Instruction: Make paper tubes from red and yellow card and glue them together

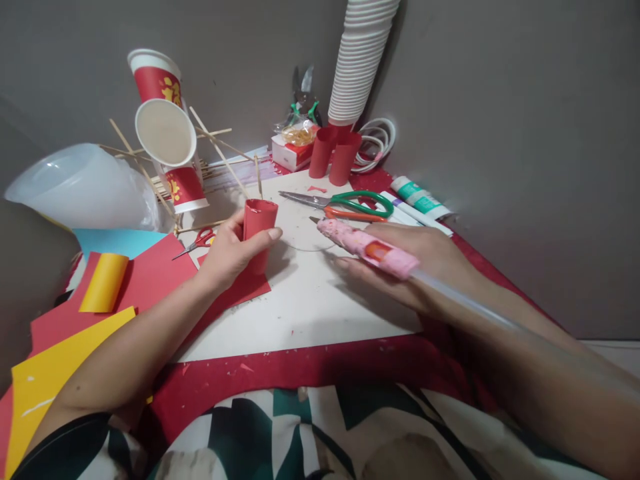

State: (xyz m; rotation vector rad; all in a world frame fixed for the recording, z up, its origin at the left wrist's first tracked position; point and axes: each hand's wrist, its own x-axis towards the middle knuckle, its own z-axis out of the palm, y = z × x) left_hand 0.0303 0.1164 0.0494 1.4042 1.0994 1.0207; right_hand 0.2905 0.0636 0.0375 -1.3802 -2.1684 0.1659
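My left hand (233,250) is closed around a red paper tube (261,220), which stands upright above a sheet of red paper. Something shiny shows along the tube's upper rim. A pink hot glue gun (370,248) is gripped in my right hand (425,260), its dark nozzle pointing left toward the tube but apart from it. A long clear glue stick (467,298) runs out of the back of the gun over my forearm. Just beyond the gun lie scissors with green and orange handles (350,204). Small red-handled scissors (200,239) lie left of the tube.
A white board (300,320) covers the middle of the red cloth. Two red tubes (345,157) stand at the back near a white ribbed hose (363,60). Paper cups (165,132) and wooden sticks rise at the left, above coloured paper and a yellow tube (104,283).
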